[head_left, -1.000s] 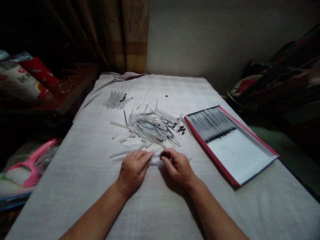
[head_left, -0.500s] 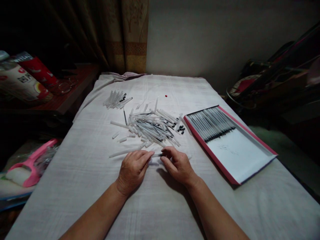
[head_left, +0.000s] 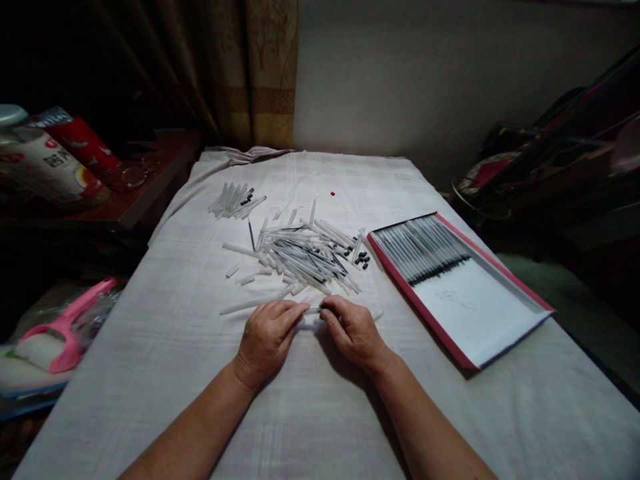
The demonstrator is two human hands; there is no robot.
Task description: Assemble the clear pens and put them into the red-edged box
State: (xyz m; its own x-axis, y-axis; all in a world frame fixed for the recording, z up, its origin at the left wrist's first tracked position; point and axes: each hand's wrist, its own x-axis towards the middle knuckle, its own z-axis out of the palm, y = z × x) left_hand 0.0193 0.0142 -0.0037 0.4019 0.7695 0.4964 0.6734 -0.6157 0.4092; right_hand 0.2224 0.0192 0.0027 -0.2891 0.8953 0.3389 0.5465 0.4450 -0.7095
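Observation:
Both hands are closed on a thin, clear pen [head_left: 313, 310] above the cloth. My left hand [head_left: 269, 333] grips its left part, which the fingers mostly hide. With thumb and forefinger, my right hand [head_left: 354, 331] pinches the right end, where a dark bit shows at the fingertips. Just beyond the hands lies a loose heap of clear pen barrels and dark refills [head_left: 305, 257]. Small black plugs [head_left: 363, 259] sit at the heap's right edge. Short clear caps [head_left: 246, 280] are scattered on its near left side.
To the right stands a shallow red-edged box [head_left: 480, 320] with a row of pens [head_left: 423, 247] in it. A bundle of clear caps or tubes [head_left: 227, 200] lies at the back left, and a small red piece [head_left: 333, 193] at the back. Pink scissors-like handles [head_left: 65, 327] are beside the table.
My right thumb and forefinger have closed over the dark end of the pen, which showed more before. My left hand has stayed nearly still. The view has shifted slightly.

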